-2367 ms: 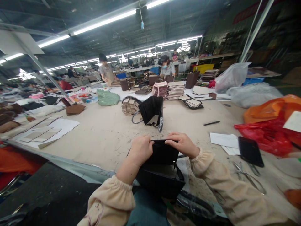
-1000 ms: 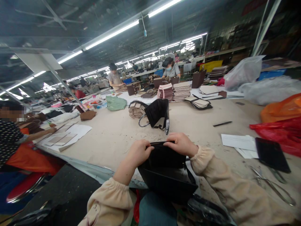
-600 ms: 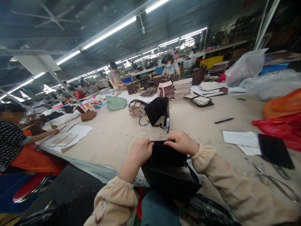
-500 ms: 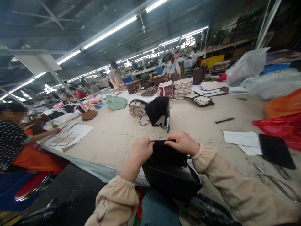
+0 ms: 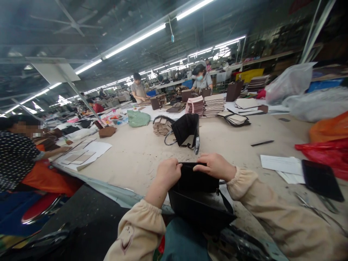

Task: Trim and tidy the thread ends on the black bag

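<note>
Evidently, the step in hand was work at the top rim of a black handbag, with both hands set on that rim. What was being done inside the mouth could not be seen. My left hand was closed on the left end of the rim, thumb and fingers pinching it. My right hand lay over the right end, fingers curled across the edge and pressed down on it. The two hands sat close together but apart.

The black handbag stood at the near edge of the work table, its base down toward my lap and its rim directly under both grips. A strap hung at its right side.

Judgement: further handling called for an even hold at both ends, since a soft rim would likely twist if one side slackened.

Also noted were a second black bag standing farther up the table, well apart; papers and a dark phone to my right; and a co-worker seated at left.
</note>
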Demonstrator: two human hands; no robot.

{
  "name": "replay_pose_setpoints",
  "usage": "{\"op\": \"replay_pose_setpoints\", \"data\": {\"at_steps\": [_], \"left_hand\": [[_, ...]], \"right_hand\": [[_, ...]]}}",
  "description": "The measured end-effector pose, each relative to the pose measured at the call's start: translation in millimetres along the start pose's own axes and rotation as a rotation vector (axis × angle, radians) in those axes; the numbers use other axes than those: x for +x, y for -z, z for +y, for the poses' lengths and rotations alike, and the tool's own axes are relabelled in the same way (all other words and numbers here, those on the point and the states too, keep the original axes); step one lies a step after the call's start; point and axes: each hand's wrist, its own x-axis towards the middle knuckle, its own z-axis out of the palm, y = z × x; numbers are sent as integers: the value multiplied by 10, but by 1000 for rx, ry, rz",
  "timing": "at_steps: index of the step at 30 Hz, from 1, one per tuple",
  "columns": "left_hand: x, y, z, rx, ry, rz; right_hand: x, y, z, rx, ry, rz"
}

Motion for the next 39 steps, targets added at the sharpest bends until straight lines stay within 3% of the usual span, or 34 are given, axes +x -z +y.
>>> {"op": "replay_pose_setpoints", "data": {"at_steps": [5,11,22,28,39], "left_hand": [[-40,-2,1,10,-9,21],[-43,-16,-10,-7,-9,41],[-310,61,-168,-300,-81,79],[-342,71,-192,-274,6,99],[-294,84,-165,-169,18,66]], "right_hand": [[113,79,-168,-136,-41,-41],[242,-61,-349,-198,-71,-29],[204,-158,-317,-167,62,71],[210,-163,-289,-158,63,68],[177,-129,-351,-144,27,47]]}}
